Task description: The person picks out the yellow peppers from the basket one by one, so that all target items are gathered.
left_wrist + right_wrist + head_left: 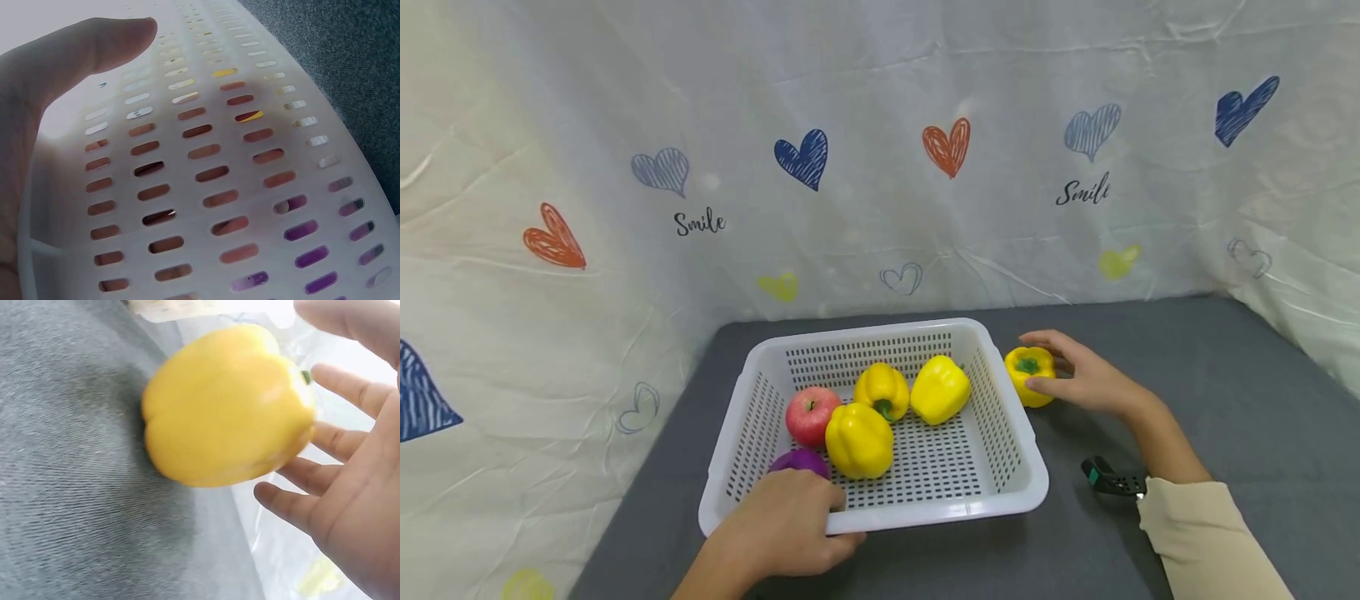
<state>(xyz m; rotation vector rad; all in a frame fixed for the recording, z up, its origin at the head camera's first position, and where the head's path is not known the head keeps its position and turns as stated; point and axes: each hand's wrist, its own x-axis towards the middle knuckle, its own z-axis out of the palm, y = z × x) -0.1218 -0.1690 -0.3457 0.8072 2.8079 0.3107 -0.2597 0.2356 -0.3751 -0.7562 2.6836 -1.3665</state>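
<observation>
A white slotted basket (940,512) stands on the dark table. My left hand (786,521) grips its near rim, the thumb (122,40) lying outside the slotted wall in the left wrist view. My right hand (1086,375) is beside a yellow bell pepper (1021,385) just right of the basket. In the right wrist view the fingers are spread at the stem end of that pepper (225,412). Inside the basket lie a red apple (811,417), three yellow bell peppers (859,442) and a purple item (802,461), partly hidden by my left hand.
Dark grey cloth covers the table (1150,350). A black wristband (1112,479) is on my right wrist. White sheeting (865,225) printed with hearts and "Smile" hangs behind the table and down its left side.
</observation>
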